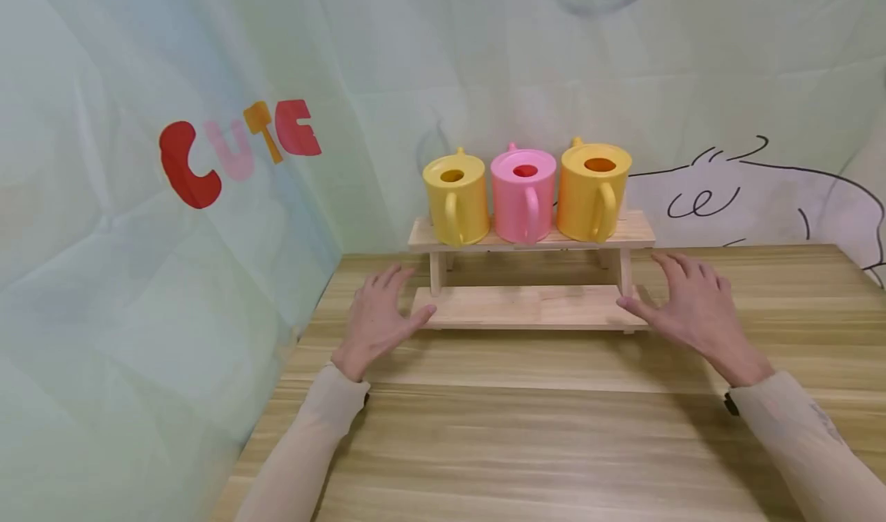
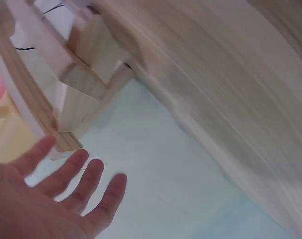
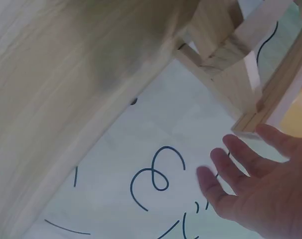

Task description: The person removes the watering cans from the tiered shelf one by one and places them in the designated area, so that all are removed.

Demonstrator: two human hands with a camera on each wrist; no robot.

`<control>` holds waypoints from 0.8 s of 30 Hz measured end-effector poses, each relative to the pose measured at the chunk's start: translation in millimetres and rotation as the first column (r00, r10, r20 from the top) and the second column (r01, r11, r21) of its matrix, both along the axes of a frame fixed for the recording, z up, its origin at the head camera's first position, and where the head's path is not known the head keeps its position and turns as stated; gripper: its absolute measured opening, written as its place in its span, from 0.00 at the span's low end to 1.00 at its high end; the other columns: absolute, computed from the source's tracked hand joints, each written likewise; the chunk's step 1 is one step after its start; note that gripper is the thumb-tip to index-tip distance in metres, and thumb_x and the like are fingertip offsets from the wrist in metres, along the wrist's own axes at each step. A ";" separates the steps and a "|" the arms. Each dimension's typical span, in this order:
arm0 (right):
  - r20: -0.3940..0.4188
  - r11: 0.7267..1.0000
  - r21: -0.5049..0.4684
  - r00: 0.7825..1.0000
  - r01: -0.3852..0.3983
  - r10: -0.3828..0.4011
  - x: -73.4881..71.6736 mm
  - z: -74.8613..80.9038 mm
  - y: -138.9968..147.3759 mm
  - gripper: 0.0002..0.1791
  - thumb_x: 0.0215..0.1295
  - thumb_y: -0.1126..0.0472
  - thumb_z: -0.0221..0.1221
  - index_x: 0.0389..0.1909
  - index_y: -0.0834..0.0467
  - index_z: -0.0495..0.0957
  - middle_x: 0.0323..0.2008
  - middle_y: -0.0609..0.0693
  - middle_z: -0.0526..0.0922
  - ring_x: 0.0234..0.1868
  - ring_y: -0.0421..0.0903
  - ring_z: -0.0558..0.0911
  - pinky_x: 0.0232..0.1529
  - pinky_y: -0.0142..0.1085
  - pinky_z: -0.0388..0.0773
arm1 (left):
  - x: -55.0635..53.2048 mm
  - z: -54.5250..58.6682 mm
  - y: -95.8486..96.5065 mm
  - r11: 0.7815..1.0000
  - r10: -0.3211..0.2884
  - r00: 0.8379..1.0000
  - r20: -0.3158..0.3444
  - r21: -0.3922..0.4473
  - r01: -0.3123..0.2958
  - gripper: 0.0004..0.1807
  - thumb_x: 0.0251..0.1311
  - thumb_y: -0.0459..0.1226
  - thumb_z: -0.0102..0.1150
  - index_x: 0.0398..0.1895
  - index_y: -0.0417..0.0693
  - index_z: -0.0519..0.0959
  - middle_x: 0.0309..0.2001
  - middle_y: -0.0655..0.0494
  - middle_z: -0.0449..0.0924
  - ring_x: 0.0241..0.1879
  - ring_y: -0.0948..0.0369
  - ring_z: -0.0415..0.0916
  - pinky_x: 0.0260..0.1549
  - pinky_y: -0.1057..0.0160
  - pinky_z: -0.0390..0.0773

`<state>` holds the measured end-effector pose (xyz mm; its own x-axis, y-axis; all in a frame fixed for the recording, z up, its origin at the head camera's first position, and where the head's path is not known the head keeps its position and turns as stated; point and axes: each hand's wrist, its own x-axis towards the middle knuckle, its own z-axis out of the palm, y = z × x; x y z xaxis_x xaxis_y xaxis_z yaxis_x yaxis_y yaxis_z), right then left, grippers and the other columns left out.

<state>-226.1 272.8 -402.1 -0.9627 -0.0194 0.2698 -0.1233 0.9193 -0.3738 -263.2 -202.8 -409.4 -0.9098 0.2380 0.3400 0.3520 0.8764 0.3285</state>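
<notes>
A two-tier wooden rack (image 1: 484, 307) stands near the back of the table. On its upper tier sit a yellow cup (image 1: 471, 211), a pink cup (image 1: 508, 207) and an orange-yellow cup (image 1: 577, 203), each with a handle toward me and a round hole in its top. My left hand (image 1: 379, 318) is spread beside the rack's left end, and my right hand (image 1: 695, 310) is spread beside the right end. Fingers of the left hand (image 2: 56, 194) and the right hand (image 3: 255, 184) appear near the upper tier's ends in the wrist views; whether they touch the wood I cannot tell.
Wood-grain table (image 1: 540, 445) spreads in front of the rack. Behind it hangs a pale cloth backdrop (image 1: 429, 45) with a line drawing at the right. A side cloth (image 1: 104, 314) with CUTE lettering runs along the table's left edge.
</notes>
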 end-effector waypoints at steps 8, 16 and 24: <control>-0.132 0.961 -0.272 0.991 -0.049 0.013 6.8 18.0 -14.9 0.40 0.75 0.45 0.69 0.70 0.72 0.71 0.63 0.73 0.78 0.64 0.70 0.76 0.62 0.66 0.79 | 2.4 7.9 8.1 0.965 0.088 0.987 0.132 0.233 -0.117 0.35 0.69 0.55 0.70 0.71 0.44 0.78 0.66 0.39 0.82 0.62 0.41 0.80 0.57 0.39 0.87; -0.194 0.863 -0.501 0.980 -0.064 -0.040 1.8 43.3 -36.8 0.28 0.77 0.49 0.67 0.64 0.65 0.77 0.53 0.60 0.84 0.51 0.40 0.80 0.47 0.12 0.72 | -2.8 4.7 11.9 0.895 0.168 0.953 0.252 0.366 -0.255 0.33 0.69 0.53 0.70 0.67 0.39 0.80 0.57 0.38 0.86 0.53 0.43 0.85 0.53 0.45 0.88; -0.147 0.787 -0.616 0.987 -0.037 -0.069 -12.1 61.9 -55.9 0.29 0.77 0.45 0.65 0.66 0.62 0.77 0.50 0.44 0.82 0.50 0.32 0.78 0.50 0.15 0.76 | -8.0 -4.1 11.9 0.845 0.157 0.893 0.422 0.410 -0.342 0.37 0.69 0.56 0.70 0.71 0.40 0.77 0.56 0.37 0.87 0.44 0.49 0.90 0.43 0.58 0.90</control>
<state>-238.1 216.9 -340.2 -0.9065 0.2166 0.3624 -0.2144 0.5032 -0.8371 -271.2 -190.9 -413.5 -0.9933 -0.1151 -0.0113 -0.0817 0.6285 0.7735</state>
